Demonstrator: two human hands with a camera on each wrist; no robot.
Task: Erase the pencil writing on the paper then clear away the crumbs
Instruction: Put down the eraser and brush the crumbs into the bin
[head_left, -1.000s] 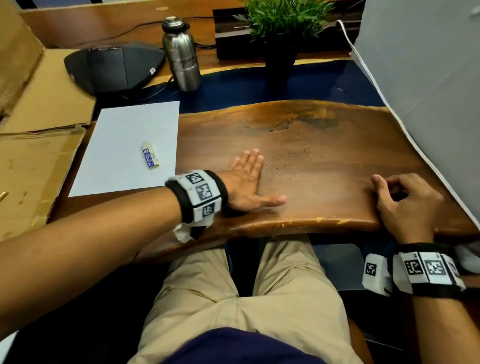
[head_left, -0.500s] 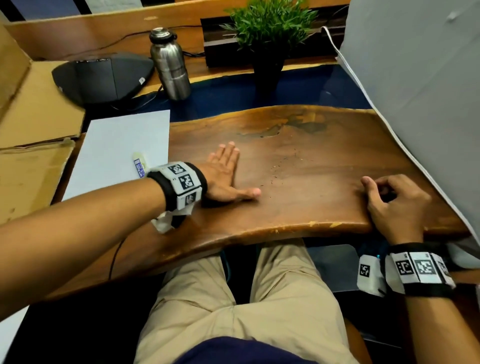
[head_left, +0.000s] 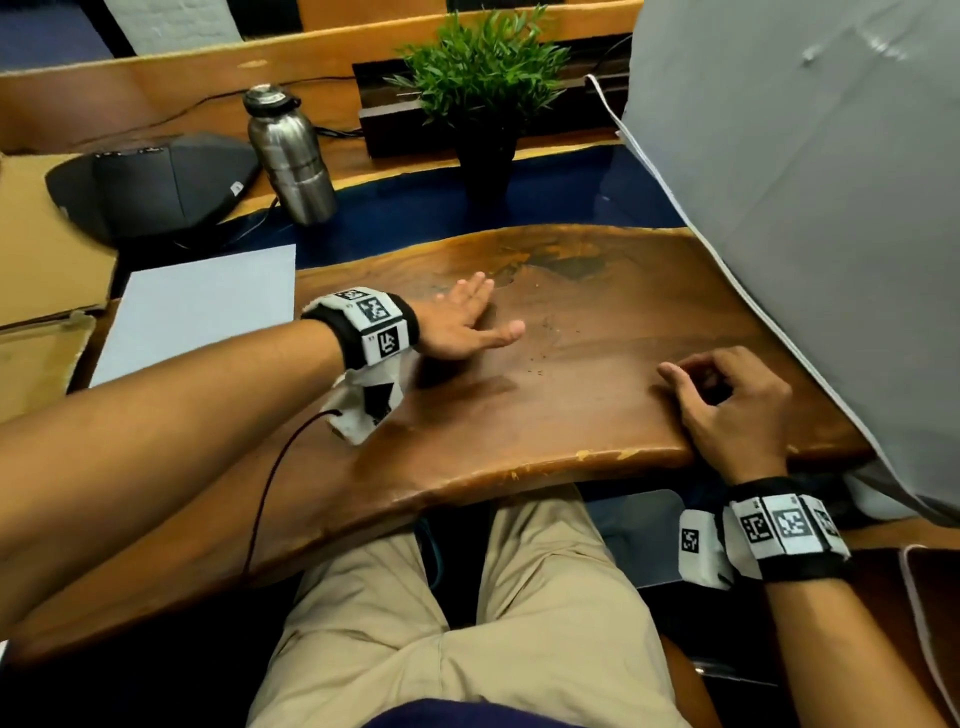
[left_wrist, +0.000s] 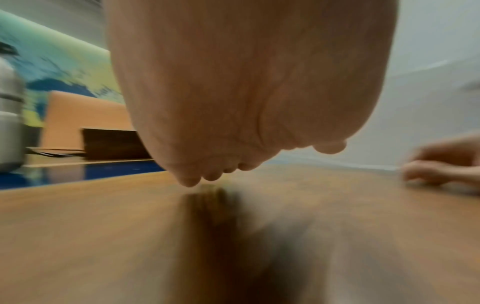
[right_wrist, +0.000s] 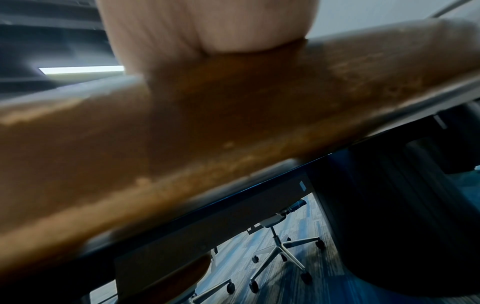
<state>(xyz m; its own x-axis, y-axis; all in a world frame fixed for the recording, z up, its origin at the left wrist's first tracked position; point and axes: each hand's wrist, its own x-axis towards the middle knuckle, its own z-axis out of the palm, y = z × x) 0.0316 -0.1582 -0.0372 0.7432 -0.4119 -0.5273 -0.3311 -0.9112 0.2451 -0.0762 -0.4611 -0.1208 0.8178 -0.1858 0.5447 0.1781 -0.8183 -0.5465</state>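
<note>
- paper (head_left: 200, 306): white sheet flat on the left part of the wooden surface (head_left: 597, 405), long axis running away from the person, far edge toward the steel bottle (head_left: 291, 156); its near right corner is hidden behind the left forearm.
- crumbs (head_left: 543, 343): small dark specks scattered on the bare wood, just right of the left thumb, between the two hands.
- left hand (head_left: 462, 322): grip flat and fully extended, fingers straight and together pointing away from the person, thumb out toward the crumbs; it holds nothing. the left wrist view shows the palm just over the wood, fingertips (left_wrist: 191, 181) close to it; contact cannot be told through the blur.
- right hand (head_left: 727, 405): rests at the near right edge of the surface, fingers loosely curled, nothing visibly held.
- surroundings: potted plant (head_left: 483, 88) and dark speaker unit (head_left: 156, 182) stand behind the wood; cardboard (head_left: 41, 260) lies left of the paper; a grey fabric panel (head_left: 805, 208) borders the right side, near the right hand.
</note>
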